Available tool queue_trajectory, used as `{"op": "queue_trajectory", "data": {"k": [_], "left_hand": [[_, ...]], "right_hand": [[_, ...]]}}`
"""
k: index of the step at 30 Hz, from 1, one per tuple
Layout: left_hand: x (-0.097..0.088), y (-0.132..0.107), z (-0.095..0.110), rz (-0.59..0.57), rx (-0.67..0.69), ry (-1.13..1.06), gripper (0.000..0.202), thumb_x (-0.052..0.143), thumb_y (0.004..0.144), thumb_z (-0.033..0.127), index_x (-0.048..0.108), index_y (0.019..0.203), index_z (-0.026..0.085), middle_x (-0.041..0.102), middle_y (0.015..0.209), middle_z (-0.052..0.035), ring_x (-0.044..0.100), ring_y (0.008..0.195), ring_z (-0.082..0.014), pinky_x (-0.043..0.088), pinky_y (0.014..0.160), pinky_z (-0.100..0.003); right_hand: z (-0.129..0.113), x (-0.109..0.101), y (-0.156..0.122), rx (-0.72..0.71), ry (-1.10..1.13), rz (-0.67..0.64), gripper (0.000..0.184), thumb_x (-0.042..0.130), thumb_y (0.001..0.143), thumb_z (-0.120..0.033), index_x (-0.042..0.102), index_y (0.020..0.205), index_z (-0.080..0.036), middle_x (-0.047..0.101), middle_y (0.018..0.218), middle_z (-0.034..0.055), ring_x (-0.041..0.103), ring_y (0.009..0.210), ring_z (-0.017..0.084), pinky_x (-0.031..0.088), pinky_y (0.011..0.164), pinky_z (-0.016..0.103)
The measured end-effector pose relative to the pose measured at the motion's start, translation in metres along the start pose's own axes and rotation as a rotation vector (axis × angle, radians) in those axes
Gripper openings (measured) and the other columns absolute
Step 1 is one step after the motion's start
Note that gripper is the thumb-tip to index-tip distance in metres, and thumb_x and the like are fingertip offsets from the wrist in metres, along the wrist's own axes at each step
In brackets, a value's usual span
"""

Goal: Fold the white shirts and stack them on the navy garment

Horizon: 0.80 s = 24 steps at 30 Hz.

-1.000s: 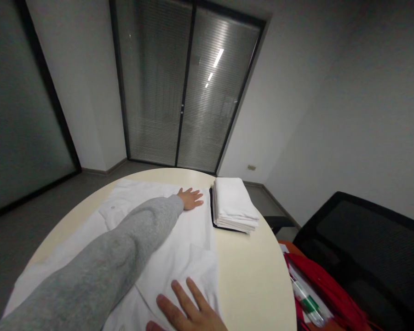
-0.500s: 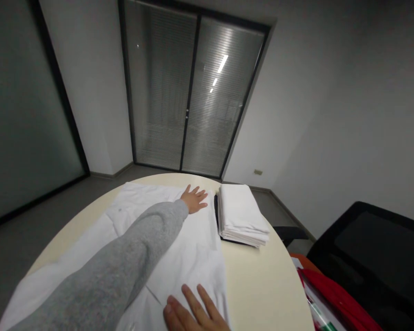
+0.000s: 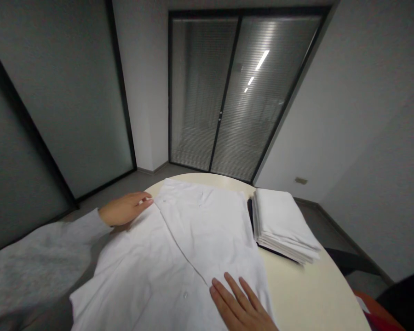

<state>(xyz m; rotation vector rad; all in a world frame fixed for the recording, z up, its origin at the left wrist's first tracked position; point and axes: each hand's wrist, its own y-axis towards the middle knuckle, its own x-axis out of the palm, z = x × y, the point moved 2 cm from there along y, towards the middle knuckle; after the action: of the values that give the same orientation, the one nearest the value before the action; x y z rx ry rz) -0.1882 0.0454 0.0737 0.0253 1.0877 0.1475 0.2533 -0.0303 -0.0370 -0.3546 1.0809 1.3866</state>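
Note:
A white buttoned garment (image 3: 193, 239) lies spread over the round table, with a diagonal fold edge across its front and a few small buttons showing. My left hand (image 3: 126, 209), in a grey sleeve, is at the garment's far left edge; thumb and fingers pinch the cloth there. At the near side, my right hand (image 3: 241, 305) rests flat on the garment beside the lower end of that fold, fingers stretched out. To the right stands a stack of folded white cloths (image 3: 283, 220) on a dark flat base, apart from both hands.
The pale round tabletop (image 3: 307, 289) shows along the right side. A dark chair (image 3: 409, 299) with something red and orange on it is at the lower right. Glass doors with blinds (image 3: 207, 101) stand beyond the table.
My left hand has left the far right part of the garment and now grips its left edge. The right hand remains flat on the cloth. The view has turned left.

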Motion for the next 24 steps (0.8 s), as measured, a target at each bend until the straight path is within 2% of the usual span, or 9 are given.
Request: {"op": "queue_trajectory", "data": {"k": [1,3,5,6,9,13,15,21,24], "left_hand": [[0.002,-0.016,-0.026,0.014,-0.021,-0.056,0.07,0.039,0.085,0.082,0.074,0.109,0.027,0.075,0.122,-0.0084,0.066,0.118,-0.0316,0.049,0.109,-0.04],[0.014,-0.052,-0.07,0.062,-0.169,-0.146,0.081,0.03,0.08,0.09,0.072,0.109,0.027,0.075,0.122,-0.0104,0.065,0.12,-0.0348,0.051,0.108,-0.044],[0.031,-0.088,-0.098,0.086,-0.336,-0.233,0.087,0.029,0.075,0.095,0.072,0.112,0.029,0.074,0.128,-0.0103,0.062,0.127,-0.0376,0.055,0.103,-0.047],[0.04,-0.103,-0.104,0.073,-0.4,-0.289,0.088,0.029,0.075,0.095,0.071,0.116,0.03,0.073,0.131,-0.0097,0.062,0.128,-0.0379,0.059,0.098,-0.047],[0.059,-0.125,-0.102,0.011,-0.46,-0.39,0.087,0.034,0.075,0.094,0.071,0.121,0.029,0.072,0.134,-0.0089,0.064,0.128,-0.0379,0.062,0.095,-0.047],[0.064,-0.112,-0.086,0.044,-0.375,-0.268,0.085,0.042,0.075,0.089,0.072,0.118,0.023,0.076,0.126,-0.0113,0.068,0.122,-0.0387,0.056,0.106,-0.047],[0.063,-0.104,-0.085,0.051,-0.392,-0.177,0.083,0.042,0.075,0.087,0.072,0.115,0.02,0.077,0.122,-0.0132,0.07,0.118,-0.0392,0.057,0.103,-0.047],[0.058,-0.097,-0.091,0.033,-0.415,0.043,0.076,0.044,0.078,0.085,0.069,0.109,0.021,0.079,0.108,-0.016,0.075,0.101,-0.0388,0.06,0.085,-0.045],[0.055,-0.094,-0.091,-0.001,-0.434,0.133,0.078,0.042,0.08,0.086,0.068,0.108,0.018,0.078,0.106,-0.0208,0.076,0.096,-0.0403,0.058,0.079,-0.046]], "right_hand": [[0.001,0.002,-0.001,0.004,0.018,0.008,0.048,0.049,0.104,-0.034,0.053,0.152,-0.025,0.054,0.156,-0.0035,0.061,0.132,0.023,0.055,0.102,0.037],[0.002,0.006,-0.003,0.008,0.04,0.025,0.05,0.051,0.104,-0.038,0.051,0.153,-0.027,0.055,0.156,-0.004,0.06,0.132,0.022,0.053,0.103,0.036],[0.001,0.008,-0.004,0.009,0.041,0.037,0.051,0.051,0.104,-0.039,0.051,0.154,-0.027,0.056,0.155,-0.004,0.06,0.132,0.022,0.053,0.102,0.036],[0.001,0.007,-0.003,0.012,0.042,0.032,0.052,0.05,0.105,-0.04,0.05,0.154,-0.027,0.056,0.155,-0.004,0.059,0.133,0.022,0.052,0.102,0.036],[0.0,0.002,0.001,0.018,0.043,0.005,0.057,0.048,0.105,-0.051,0.048,0.155,-0.026,0.055,0.156,-0.0038,0.057,0.134,0.023,0.052,0.102,0.038],[-0.001,-0.009,0.009,0.009,0.021,0.053,0.07,0.045,0.1,-0.069,0.055,0.15,-0.022,0.06,0.15,-0.0022,0.061,0.128,0.026,0.051,0.098,0.04],[-0.001,-0.013,0.01,0.008,0.028,0.06,0.071,0.046,0.1,-0.069,0.055,0.15,-0.02,0.062,0.149,-0.0019,0.061,0.127,0.026,0.05,0.097,0.04],[-0.003,-0.015,0.004,0.066,0.196,-0.04,0.079,0.054,0.099,-0.059,0.032,0.163,-0.02,0.052,0.157,-0.0008,0.055,0.136,0.028,0.048,0.104,0.042],[-0.005,-0.013,0.001,0.087,0.256,-0.093,0.082,0.059,0.097,-0.056,0.028,0.165,-0.021,0.048,0.16,0.0003,0.052,0.14,0.029,0.048,0.108,0.043]]}}
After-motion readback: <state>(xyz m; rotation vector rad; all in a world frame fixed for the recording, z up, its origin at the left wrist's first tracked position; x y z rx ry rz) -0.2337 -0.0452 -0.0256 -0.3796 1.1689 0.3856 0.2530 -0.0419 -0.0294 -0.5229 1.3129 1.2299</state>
